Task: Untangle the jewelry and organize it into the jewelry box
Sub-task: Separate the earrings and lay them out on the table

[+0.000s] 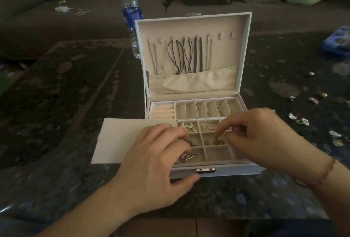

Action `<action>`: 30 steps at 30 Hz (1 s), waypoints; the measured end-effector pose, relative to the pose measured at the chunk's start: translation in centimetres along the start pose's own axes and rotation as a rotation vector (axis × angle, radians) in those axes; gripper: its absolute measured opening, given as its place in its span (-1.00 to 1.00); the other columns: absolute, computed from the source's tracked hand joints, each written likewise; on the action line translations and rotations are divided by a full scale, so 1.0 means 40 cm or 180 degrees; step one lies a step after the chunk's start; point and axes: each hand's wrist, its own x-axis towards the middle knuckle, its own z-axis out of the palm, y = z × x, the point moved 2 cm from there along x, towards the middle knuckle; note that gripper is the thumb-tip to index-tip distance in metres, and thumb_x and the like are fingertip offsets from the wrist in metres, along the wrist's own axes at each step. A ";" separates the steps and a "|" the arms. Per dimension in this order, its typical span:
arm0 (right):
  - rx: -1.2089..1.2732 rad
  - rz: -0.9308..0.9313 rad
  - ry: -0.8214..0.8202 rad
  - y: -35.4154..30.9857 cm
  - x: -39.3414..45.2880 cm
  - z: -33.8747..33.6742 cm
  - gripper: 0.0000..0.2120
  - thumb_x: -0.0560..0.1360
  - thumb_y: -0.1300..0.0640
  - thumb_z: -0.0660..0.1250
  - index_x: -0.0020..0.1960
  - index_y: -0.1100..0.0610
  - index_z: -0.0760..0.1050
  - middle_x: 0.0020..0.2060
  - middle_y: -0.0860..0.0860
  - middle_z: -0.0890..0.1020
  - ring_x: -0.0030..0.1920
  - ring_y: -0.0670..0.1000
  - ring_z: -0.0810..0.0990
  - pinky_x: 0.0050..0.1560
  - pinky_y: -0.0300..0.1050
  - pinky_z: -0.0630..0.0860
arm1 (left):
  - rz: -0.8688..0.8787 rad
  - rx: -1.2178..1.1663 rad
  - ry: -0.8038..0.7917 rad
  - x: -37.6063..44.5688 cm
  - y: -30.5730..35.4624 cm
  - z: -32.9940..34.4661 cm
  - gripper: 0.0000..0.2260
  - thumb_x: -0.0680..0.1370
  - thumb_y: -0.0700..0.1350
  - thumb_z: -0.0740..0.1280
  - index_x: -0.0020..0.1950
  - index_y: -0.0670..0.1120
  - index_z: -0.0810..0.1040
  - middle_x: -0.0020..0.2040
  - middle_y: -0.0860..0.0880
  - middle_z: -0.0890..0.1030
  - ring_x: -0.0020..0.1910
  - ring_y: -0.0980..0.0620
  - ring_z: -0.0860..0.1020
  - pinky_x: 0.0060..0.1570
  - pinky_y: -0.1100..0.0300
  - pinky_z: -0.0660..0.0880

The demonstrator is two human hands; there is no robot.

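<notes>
So the box [193, 89] sits open on the table [56, 104], lid upright with cords [181, 57] hanging from its hooks, and both hands are over the front grid of little compartments. The right hand [259, 138] pinches a small gold piece [216, 138] between thumb and forefinger, right above the middle compartment where more gold bits lie, so that cell is straight below its fingertips and it's clearly the nearer hand for the drop. The left hand [159, 161] has its fingers curled on a dark wiry piece [189, 143] at the left column, thumb resting against the box's front wall by the clasp [205, 170]. Can't tell if the two pieces are linked; they look apart, a cell's width between them. Flower earrings [189, 126] sit one row back. The loose stuff still to sort [301, 119] is scattered off to the right on the table, so the right hand looks better placed for fetching. A bottle [131, 19] stands behind the box.
</notes>
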 end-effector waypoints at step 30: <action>0.1453 0.1750 0.2465 0.500 -0.180 -0.229 -0.88 0.50 0.18 0.39 -0.19 0.01 0.62 -0.43 0.06 0.58 -0.59 -0.17 0.38 -0.56 -0.45 0.29 | 0.0187 0.0558 -0.1926 0.578 0.229 0.200 -0.63 0.51 -0.27 0.42 0.21 0.12 0.56 0.16 0.05 0.54 0.05 0.02 0.57 0.00 0.12 0.59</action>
